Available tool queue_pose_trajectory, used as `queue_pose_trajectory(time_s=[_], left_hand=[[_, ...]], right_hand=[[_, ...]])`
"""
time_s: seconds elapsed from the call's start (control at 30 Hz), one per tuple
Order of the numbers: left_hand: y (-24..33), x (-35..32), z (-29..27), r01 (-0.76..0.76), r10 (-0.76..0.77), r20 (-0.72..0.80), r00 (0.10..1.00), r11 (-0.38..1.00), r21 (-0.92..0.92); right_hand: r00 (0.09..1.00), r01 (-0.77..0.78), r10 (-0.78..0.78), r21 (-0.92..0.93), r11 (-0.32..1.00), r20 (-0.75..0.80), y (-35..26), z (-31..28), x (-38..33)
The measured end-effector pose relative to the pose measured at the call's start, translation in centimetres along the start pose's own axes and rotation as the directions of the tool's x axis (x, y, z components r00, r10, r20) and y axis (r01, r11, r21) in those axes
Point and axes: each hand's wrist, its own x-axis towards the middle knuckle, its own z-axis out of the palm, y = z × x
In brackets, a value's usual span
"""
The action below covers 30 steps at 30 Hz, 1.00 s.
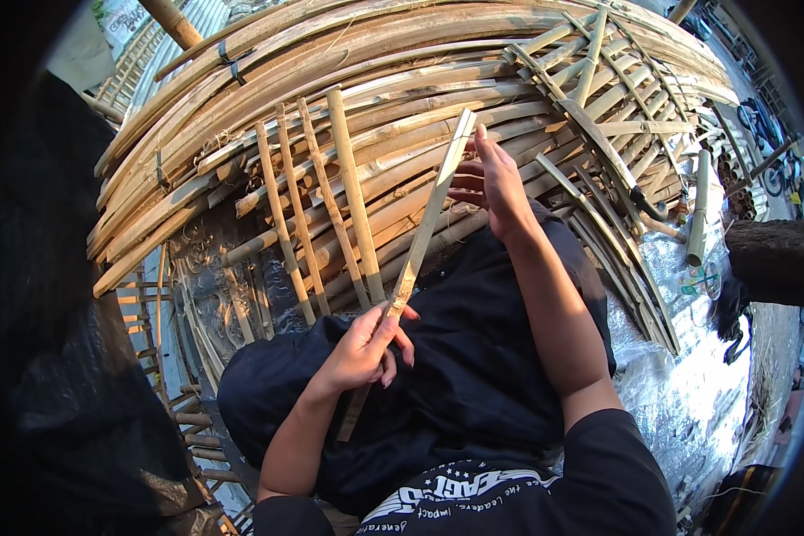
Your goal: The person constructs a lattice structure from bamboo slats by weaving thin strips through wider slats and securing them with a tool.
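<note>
A long, flat bamboo strip (429, 223) slants across my lap, its upper end leaning away to the right. My left hand (362, 350) is closed round its lower part, thumb laid along it, and the tail of the strip shows below the palm. A rough, frayed patch marks the strip just above that grip. Beside the upper end is my right hand (500, 188), thumb raised and fingers apart; whether the fingertips touch the strip I cannot tell. Several narrow bamboo slats (350, 192) stand propped in front of my left knee.
A big stack of split bamboo (384, 67) spans the far side. On its right lie a bamboo lattice (630, 89) and a long dark tool with a hooked end (598, 147). More thin strips (612, 250) rest by my right knee, near silvery sheeting (688, 384) and a dark log (768, 259).
</note>
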Motion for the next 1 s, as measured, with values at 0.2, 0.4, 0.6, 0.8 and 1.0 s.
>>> queue_pose_trajectory(time_s=[0.2,0.4,0.6,0.8,1.0], left_hand=[[0.1,-0.1,0.0,0.007,-0.007,0.003,1.0,1.0,0.007],[0.0,0.0,0.2,-0.002,0.002,0.006,1.0,0.999,0.054],[0.5,-0.3,0.6,0.007,-0.004,-0.026,1.0,0.993,0.117],[0.5,-0.4,0.7,0.024,-0.016,-0.052,0.999,0.989,0.144],[0.4,-0.4,0.9,0.046,-0.034,-0.081,0.996,0.987,0.153]], right_hand=[[0.795,0.407,-0.601,-0.664,0.628,-0.08,1.0,-0.2,0.6],[0.661,0.468,-0.749,-0.811,0.353,0.055,0.3,-0.6,0.0],[0.646,0.494,-0.752,-0.823,0.28,0.131,0.2,-0.5,0.2],[0.587,0.553,-0.796,-0.791,0.261,0.148,0.3,-0.6,0.6],[0.593,0.567,-0.784,-0.787,0.244,0.184,0.1,-0.5,0.2]])
